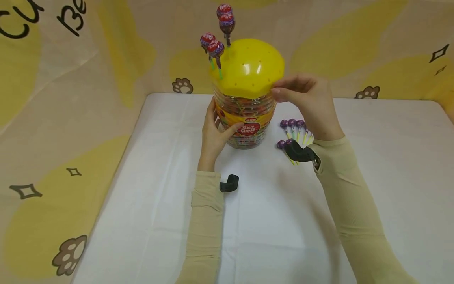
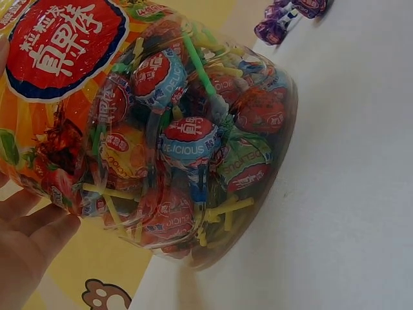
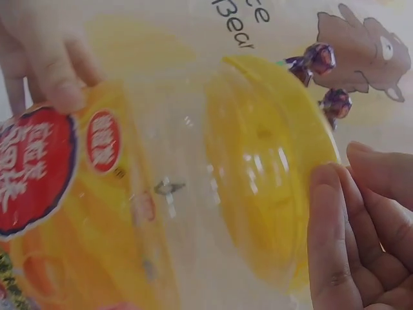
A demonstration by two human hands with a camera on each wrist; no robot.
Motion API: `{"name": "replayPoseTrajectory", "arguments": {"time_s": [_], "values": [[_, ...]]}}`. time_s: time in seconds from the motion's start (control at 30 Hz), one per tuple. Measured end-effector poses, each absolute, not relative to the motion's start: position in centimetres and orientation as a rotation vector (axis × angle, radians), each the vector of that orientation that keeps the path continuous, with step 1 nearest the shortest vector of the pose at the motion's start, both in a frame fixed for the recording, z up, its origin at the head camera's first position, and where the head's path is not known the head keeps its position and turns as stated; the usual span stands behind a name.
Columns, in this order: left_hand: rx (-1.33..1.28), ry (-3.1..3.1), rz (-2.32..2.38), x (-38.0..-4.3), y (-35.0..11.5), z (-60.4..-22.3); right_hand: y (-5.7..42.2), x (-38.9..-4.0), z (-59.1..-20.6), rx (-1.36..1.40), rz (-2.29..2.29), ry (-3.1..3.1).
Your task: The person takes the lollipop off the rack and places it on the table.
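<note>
A: What've we got?
B: L hand (image 1: 213, 136) grips side of jar (image 1: 244, 104); R hand (image 1: 313, 106) pinches rim of lid (image 1: 252, 65).
A: Where's jar?
B: Nr our table's (image 1: 166, 205) far edge, lid atop w/ pops (image 1: 216, 49) stuck in.

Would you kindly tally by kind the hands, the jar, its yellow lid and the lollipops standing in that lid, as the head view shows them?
Hands: 2 (left hand, right hand)
Jar: 1
Yellow lid: 1
Lollipops standing in the lid: 4
Total: 8
</note>
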State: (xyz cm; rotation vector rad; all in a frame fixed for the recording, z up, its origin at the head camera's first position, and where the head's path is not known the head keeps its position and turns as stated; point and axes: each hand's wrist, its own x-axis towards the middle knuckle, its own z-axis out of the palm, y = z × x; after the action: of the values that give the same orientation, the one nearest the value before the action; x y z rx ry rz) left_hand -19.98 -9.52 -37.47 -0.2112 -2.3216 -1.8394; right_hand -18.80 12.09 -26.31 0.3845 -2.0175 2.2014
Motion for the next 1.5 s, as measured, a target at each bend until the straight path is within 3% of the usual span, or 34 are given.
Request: {"name": "replayPoseTrajectory", "arguments": {"time_s": [0.33, 0.6, 0.93, 1.2, 1.5], "values": [[-0.205, -2.328, -1.83, -19.9, -9.4, -37.3, 10.3, -19.0, -23.7, 0.368, 2.152, -2.004], [-0.202, -2.339, -1.853, -17.8, -9.1, -33.9, 8.4, -20.2, -22.6, 0.426, 2.103, -2.011], [-0.164, -2.381, -1.836, -17.5, -9.0, -33.4, 6.6, -21.9, -21.2, 0.394, 2.016, -2.103], [-0.159, -2.384, -1.825, -17.7, -8.9, -33.6, 5.4, -23.1, -20.8, 0.414, 1.906, -2.104], [-0.193, -2.342, -1.824, -20.0, -9.5, -37.5, 4.7, -23.6, -20.5, 0.395, 1.682, -2.234]]}}
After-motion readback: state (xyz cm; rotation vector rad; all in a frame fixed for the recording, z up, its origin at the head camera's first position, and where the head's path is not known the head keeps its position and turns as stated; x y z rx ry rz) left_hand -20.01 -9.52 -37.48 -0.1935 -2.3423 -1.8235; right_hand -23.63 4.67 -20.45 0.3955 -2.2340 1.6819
